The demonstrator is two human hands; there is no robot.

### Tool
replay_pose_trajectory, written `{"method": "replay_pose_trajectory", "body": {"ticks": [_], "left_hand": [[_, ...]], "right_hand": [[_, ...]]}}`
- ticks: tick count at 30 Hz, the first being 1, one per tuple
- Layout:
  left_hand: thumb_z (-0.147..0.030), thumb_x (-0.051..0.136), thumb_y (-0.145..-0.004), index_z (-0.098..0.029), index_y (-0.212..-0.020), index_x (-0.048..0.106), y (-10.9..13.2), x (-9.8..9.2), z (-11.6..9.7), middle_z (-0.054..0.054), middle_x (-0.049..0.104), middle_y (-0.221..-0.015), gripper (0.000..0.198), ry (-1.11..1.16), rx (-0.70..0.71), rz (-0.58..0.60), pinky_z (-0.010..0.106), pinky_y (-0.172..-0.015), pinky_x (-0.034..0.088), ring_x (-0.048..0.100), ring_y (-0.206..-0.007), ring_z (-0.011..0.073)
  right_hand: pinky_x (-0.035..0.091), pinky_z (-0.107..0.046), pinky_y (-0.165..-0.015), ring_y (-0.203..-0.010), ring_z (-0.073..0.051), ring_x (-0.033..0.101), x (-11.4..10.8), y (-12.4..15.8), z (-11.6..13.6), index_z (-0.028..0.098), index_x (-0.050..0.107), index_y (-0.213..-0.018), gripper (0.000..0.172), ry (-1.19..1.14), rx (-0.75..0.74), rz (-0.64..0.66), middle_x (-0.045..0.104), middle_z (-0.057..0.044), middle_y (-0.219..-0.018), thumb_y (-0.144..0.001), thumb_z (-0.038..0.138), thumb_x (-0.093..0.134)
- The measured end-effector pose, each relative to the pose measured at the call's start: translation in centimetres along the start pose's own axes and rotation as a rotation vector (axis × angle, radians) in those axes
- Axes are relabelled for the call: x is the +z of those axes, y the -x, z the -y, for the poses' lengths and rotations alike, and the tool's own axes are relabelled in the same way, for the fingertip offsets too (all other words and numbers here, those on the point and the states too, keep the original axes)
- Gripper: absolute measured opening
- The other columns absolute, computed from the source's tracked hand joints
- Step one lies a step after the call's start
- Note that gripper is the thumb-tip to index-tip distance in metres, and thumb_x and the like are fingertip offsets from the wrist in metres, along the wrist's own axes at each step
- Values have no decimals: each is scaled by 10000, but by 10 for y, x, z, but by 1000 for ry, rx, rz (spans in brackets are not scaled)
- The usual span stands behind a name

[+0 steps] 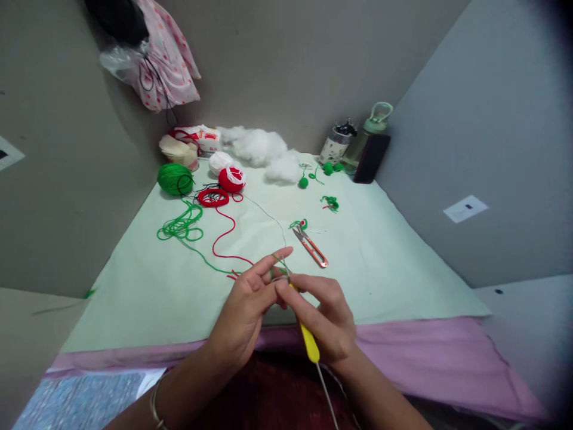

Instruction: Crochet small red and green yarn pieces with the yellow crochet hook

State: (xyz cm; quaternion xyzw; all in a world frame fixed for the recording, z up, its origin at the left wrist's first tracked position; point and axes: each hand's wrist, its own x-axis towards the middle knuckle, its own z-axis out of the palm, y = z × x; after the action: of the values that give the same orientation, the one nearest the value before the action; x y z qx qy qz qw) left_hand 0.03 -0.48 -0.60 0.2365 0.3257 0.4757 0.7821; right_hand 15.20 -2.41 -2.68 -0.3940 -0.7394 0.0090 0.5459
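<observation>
My right hand [326, 313] is closed round a yellow-handled crochet hook [310, 341], whose tip points up toward my left fingers. A thin rod reaches down from below the handle. My left hand [250, 298] has its index finger stretched out with green yarn [210, 264] and a thin white strand over it. Its thumb pinches a small piece at the hook's tip, mostly hidden by the fingers. Red yarn [227, 257] runs from a wound red loop to near my left hand. Orange-handled thread snips [313, 246] lie just beyond my hands, beside a small green, white and red crocheted piece [303, 224].
Green [174, 179], white [220, 162] and red-and-white yarn balls [231, 179] sit at the back left. White stuffing [259, 146] lies along the back wall. A green bottle [373, 128], a dark phone [372, 158] and a pen cup [335, 143] stand back right. Small green pieces [330, 203] lie nearer.
</observation>
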Motion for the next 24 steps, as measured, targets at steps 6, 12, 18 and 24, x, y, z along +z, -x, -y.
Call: {"method": "replay_pose_trajectory", "body": {"ticks": [6,12,18,24], "left_hand": [[-241,923,-758,-176,-1271,806,-2,-2,-6,1,658,-803,531,70,-90,64,202,-650,468,514,-661,78],[-202,898,-774,-206,-1204,844,-3,-7,-14,-9,623,-821,433,-2,-1,52,184,-656,455,539,-685,70],[-243,880,-803,-254,-1150,862,-1,-6,-7,-10,656,-819,347,-78,35,96,202,-739,478,598,-724,82],[-256,929,-783,-291,-1129,853,-2,-4,2,0,729,-905,356,-211,120,47,251,-884,521,663,-876,126]], "right_hand": [[639,-364,-756,-923,-207,744,3,3,-8,302,768,-1274,375,-304,157,-88,785,-62,-1077,-1015,79,612],[596,-320,-656,-700,-154,698,-5,-5,-7,268,820,-1046,172,-609,453,-185,776,-30,-891,-1020,203,663],[546,-243,-534,-585,-117,638,-2,-15,-4,243,828,-914,128,-892,695,-176,734,-17,-791,-963,343,766],[576,-261,-710,-809,-150,703,8,-4,-6,308,844,-1012,112,-788,610,-135,784,-28,-912,-999,302,733]]}}
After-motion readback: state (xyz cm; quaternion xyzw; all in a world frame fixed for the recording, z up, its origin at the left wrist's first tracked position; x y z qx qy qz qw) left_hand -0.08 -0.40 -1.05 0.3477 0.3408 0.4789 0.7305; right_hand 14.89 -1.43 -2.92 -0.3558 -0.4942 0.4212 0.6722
